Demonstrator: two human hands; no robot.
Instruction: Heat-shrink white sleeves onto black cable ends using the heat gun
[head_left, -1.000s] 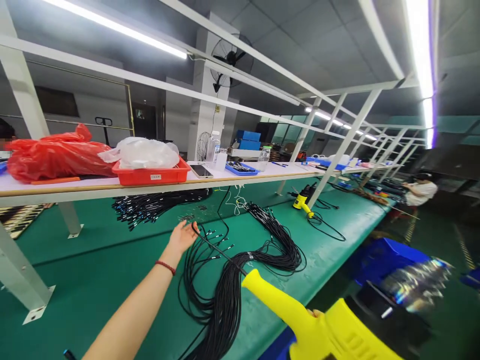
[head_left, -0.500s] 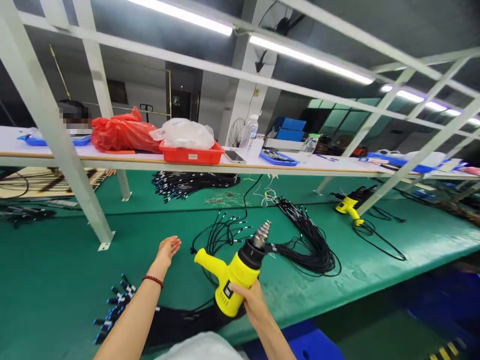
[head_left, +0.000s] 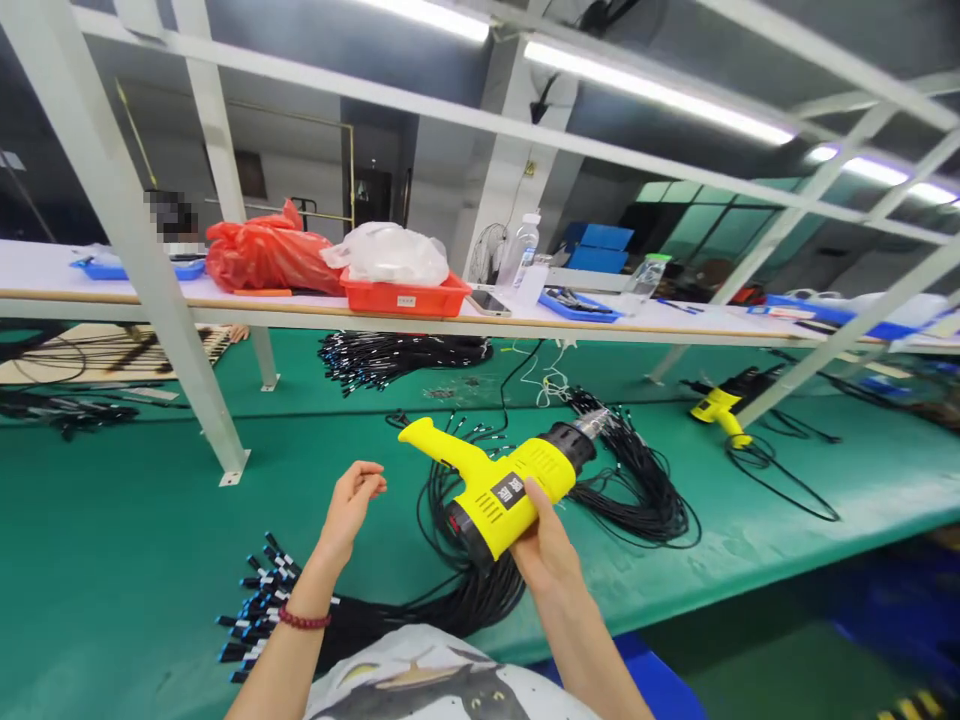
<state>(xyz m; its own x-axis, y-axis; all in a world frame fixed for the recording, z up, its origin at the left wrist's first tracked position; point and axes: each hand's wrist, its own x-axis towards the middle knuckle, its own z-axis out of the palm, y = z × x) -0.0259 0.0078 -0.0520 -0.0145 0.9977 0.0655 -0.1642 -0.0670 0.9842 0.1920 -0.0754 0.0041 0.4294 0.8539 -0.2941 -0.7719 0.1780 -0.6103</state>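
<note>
My right hand point(head_left: 546, 545) grips the body of a yellow heat gun point(head_left: 501, 481), held above the green bench with its metal nozzle point(head_left: 592, 428) pointing right and its handle to the upper left. My left hand point(head_left: 351, 508) hovers just left of the gun with its fingers loosely curled and nothing in it. Under both hands lies a large bundle of black cables point(head_left: 465, 590), whose connector ends point(head_left: 251, 620) fan out at the lower left. More of the same cables loop to the right point(head_left: 637, 490).
A second yellow heat gun point(head_left: 721, 410) with its cord lies far right on the green mat point(head_left: 112, 540). A raised white shelf point(head_left: 315, 312) carries a red tray point(head_left: 405, 296), red and clear bags, bottles, a phone and blue trays. White frame posts point(head_left: 142, 260) stand at left. Another cable bundle point(head_left: 390, 358) lies under the shelf.
The heat gun has turned in my right hand, its nozzle swinging from up to the right. My left hand has lifted from the mat and curled its fingers. The view shifted slightly left.
</note>
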